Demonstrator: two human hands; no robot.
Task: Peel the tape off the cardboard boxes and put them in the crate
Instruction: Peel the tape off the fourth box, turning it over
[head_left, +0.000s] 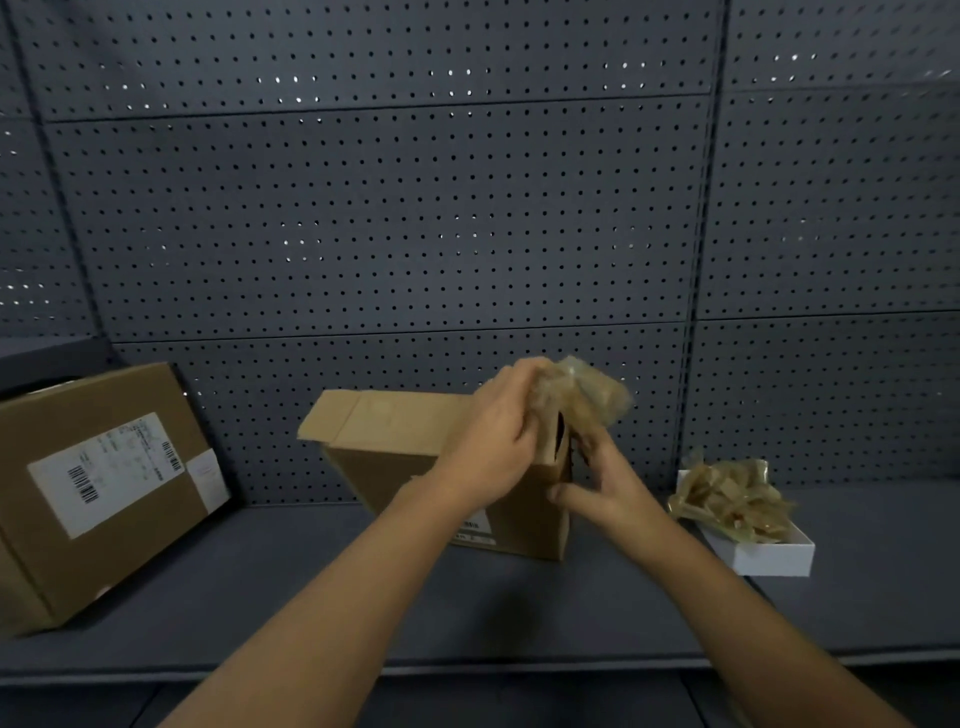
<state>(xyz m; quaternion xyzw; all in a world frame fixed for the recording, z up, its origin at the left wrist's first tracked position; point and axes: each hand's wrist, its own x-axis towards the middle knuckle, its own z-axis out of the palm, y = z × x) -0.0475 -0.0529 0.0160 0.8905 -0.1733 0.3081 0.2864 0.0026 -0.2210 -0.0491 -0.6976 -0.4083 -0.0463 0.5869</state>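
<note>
A brown cardboard box (395, 467) stands on the grey shelf in the middle, one flap sticking out to the left. My left hand (498, 436) grips a crumpled wad of clear brownish tape (587, 397) above the box's right top corner. Just below it, my right hand (608, 486) rests against the box's right edge, thumb pointing left and fingers blurred. A small white tray (769, 556) at the right holds a heap of peeled tape strips (727, 501). A second, larger cardboard box (104, 483) with a white barcode label lies at the left.
A grey pegboard wall (415, 218) closes off the back of the shelf. The shelf's front edge (467, 667) runs across below my forearms. A dark object (52, 358) sits behind the left box.
</note>
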